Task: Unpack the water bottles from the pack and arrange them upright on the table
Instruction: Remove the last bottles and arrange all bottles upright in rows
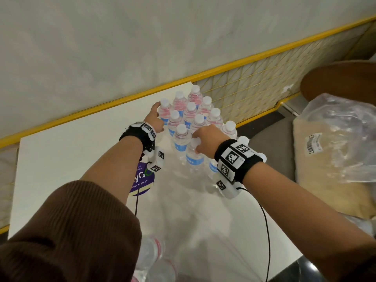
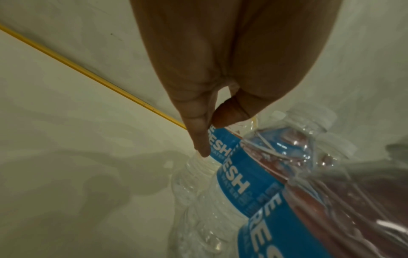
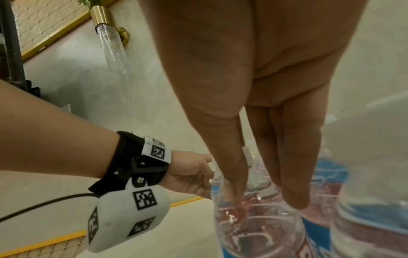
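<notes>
About a dozen water bottles (image 1: 190, 114) stand upright, packed close at far right corner of white surface (image 1: 61, 159), beside yellow mesh rail (image 1: 254, 82). Loose clear pack wrap (image 1: 193, 200) lies on surface nearer us; purple sticker (image 1: 142, 180) beside it. Big plastic bag (image 1: 335, 143) off to right. We see left hand (image 1: 155, 119) with fingers (image 2: 198, 136) curled on far-left bottle (image 1: 164, 110); right hand (image 1: 207, 139) grips near bottle (image 1: 194, 155) at neck, fingers (image 3: 232, 174) pointing down.

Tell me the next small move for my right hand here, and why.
Probably let go and reach back for another: the right hand grips the neck of the front bottle, which already looks upright on the table beside the group, while the left hand steadies the far-left bottle.
</notes>
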`<act>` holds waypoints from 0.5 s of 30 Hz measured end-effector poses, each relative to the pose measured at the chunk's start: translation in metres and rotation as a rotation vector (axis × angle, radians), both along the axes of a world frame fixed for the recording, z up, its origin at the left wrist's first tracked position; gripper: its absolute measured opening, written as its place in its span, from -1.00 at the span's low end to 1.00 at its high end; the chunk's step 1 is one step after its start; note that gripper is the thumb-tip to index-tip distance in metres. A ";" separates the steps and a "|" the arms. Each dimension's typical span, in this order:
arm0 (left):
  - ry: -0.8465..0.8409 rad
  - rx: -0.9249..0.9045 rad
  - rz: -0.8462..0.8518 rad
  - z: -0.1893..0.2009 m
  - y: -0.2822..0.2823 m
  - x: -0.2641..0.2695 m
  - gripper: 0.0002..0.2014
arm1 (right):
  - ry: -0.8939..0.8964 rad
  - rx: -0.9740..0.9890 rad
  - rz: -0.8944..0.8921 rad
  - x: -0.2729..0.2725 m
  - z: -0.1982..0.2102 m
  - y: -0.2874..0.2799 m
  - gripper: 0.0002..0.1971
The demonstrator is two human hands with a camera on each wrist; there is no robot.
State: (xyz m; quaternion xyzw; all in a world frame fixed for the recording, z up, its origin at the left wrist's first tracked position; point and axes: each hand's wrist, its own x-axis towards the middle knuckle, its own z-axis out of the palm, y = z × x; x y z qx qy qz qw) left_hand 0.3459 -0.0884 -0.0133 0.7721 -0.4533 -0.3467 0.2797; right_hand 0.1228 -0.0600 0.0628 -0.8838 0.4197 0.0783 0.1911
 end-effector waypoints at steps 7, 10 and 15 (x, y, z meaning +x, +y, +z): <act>-0.006 0.006 0.003 0.004 0.006 -0.007 -0.18 | 0.015 -0.008 0.021 0.000 0.003 0.002 -0.83; 0.023 0.023 0.077 0.010 0.012 -0.015 -0.24 | 0.018 -0.003 0.021 -0.002 0.001 0.003 -0.76; -0.282 -0.090 0.191 0.027 0.033 -0.021 -0.49 | -0.030 -0.065 0.030 -0.010 0.003 0.020 -0.45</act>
